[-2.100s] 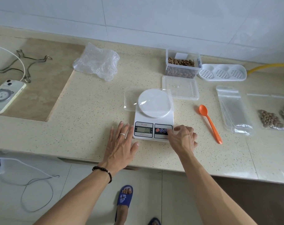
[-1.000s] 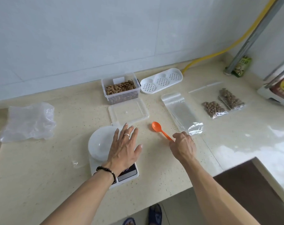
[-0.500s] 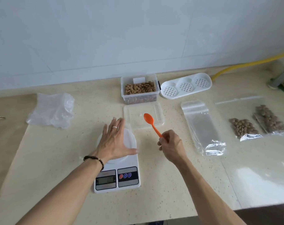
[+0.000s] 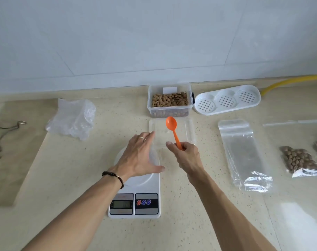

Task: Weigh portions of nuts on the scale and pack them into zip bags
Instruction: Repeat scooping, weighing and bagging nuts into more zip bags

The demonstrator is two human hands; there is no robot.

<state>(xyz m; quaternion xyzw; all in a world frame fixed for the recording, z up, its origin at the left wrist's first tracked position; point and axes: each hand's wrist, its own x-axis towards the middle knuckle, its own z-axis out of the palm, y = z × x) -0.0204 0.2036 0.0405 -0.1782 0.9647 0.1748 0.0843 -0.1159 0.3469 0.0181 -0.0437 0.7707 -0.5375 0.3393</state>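
Note:
A white digital scale (image 4: 136, 201) sits on the counter near me. My left hand (image 4: 138, 156) hovers or rests flat over its round platform, fingers straight. My right hand (image 4: 187, 156) grips the handle of an orange spoon (image 4: 172, 126), whose bowl points toward a clear box of nuts (image 4: 170, 100) at the back. The box's clear lid (image 4: 188, 131) lies flat just in front of it, under the spoon. A stack of empty zip bags (image 4: 242, 153) lies to the right, and beyond it a filled bag of nuts (image 4: 299, 160).
A crumpled clear plastic wrap (image 4: 72, 118) lies at the back left. A white perforated tray (image 4: 226, 101) stands beside the nut box, with a yellow hose (image 4: 289, 81) behind it. Metal wire hooks (image 4: 2, 127) lie on the far left slab.
My right hand left the scale's buttons, picked the orange spoon up off the counter and carried it toward the nut box. My left hand moved from the counter onto the scale's platform.

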